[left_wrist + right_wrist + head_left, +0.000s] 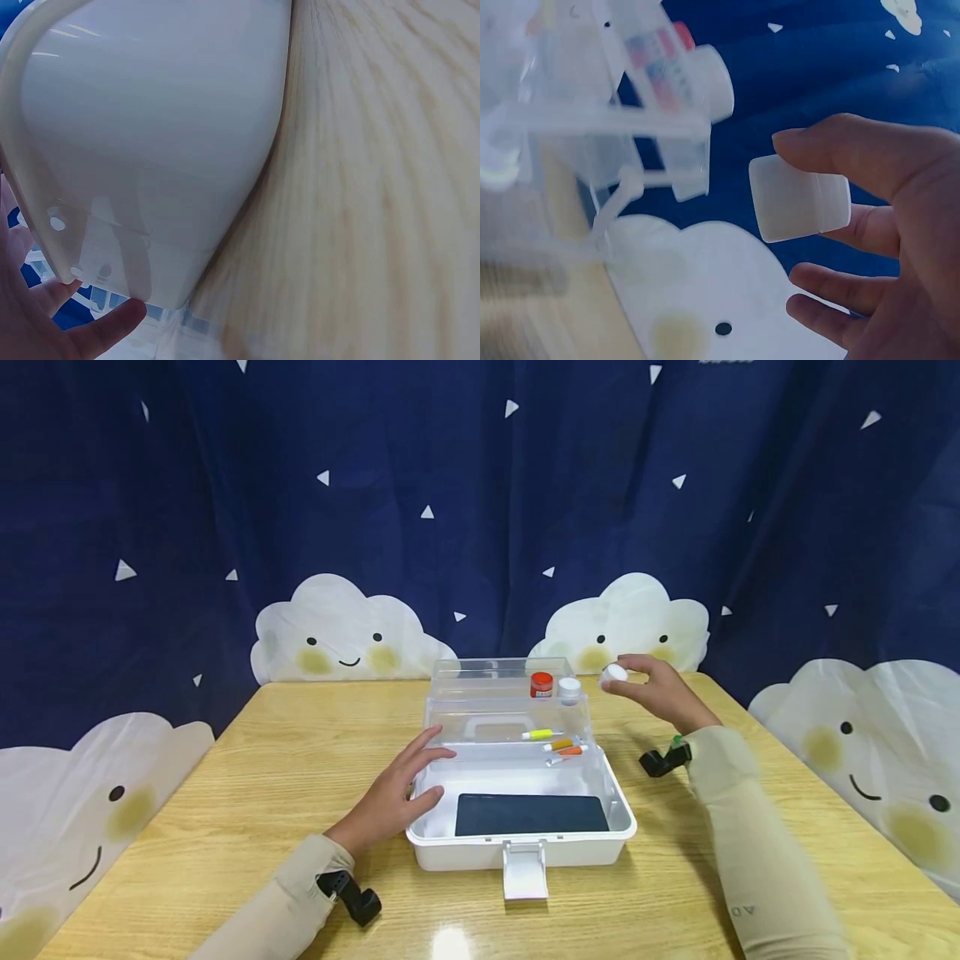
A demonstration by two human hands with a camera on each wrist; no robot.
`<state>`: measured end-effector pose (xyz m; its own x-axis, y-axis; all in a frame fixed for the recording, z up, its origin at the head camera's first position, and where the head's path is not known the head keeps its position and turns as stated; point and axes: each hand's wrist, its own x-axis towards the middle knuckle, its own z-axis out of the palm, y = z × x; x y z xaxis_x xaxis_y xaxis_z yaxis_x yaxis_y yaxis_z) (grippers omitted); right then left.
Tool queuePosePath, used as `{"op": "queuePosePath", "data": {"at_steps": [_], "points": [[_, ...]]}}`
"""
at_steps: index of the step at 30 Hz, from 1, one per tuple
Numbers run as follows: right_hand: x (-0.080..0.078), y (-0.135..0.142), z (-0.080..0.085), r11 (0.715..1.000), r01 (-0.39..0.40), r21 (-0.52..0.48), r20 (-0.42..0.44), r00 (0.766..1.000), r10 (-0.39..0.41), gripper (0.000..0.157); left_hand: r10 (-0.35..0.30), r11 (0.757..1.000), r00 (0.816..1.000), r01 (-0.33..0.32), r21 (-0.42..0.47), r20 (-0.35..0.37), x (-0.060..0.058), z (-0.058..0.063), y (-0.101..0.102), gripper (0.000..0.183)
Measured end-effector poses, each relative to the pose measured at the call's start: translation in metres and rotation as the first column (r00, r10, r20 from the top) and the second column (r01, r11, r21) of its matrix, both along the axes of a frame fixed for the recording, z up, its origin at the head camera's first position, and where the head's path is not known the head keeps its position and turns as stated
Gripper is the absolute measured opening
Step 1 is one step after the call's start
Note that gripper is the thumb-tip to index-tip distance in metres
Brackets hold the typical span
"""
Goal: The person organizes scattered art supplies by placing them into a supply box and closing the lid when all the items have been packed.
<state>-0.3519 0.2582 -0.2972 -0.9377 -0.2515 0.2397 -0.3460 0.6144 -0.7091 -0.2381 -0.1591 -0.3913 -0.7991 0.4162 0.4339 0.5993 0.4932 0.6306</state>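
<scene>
Right wrist: smooth, cylindrical white jar (pixel 789 202)

A light wooden table (pixel 300 760) with pale brown grain fills the lower part of the scene, its far edge straight and its near edge out of view. Directly on it, near the middle, sits an open white plastic box (pixel 465 857), upright, its flat base touching the wood and its front latch (pixel 525 872) folded down. A bright patch of light shines on the tabletop in front.
</scene>
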Motion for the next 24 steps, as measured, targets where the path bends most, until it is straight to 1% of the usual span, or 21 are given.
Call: {"op": "queuePosePath", "data": {"at_steps": [5,9,16,21,24], "points": [[-0.003,-0.016,0.009,1.000,0.014,-0.006,0.019,1.000,-0.014,0.066,0.001,1.000,1.000,-0.001,-0.003,0.001,0.000,0.000,0.000,0.044],[-0.005,-0.030,0.014,1.000,0.016,-0.007,0.016,1.000,-0.015,0.064,-0.004,1.000,1.000,0.004,0.001,-0.003,0.001,0.001,0.000,0.043],[-0.007,-0.060,0.020,0.999,-0.044,-0.006,-0.012,0.999,0.044,0.058,-0.015,1.000,1.000,0.015,0.008,-0.021,0.001,0.000,0.000,0.045],[-0.007,-0.078,0.023,0.997,-0.067,-0.025,-0.007,0.998,0.067,0.055,-0.014,1.000,1.000,0.014,0.007,-0.013,0.001,0.000,0.001,0.045],[-0.010,-0.088,0.026,0.997,-0.073,-0.023,-0.001,0.997,0.073,0.053,-0.007,1.000,1.000,0.007,-0.001,-0.012,0.001,0.000,0.000,0.044]]}}
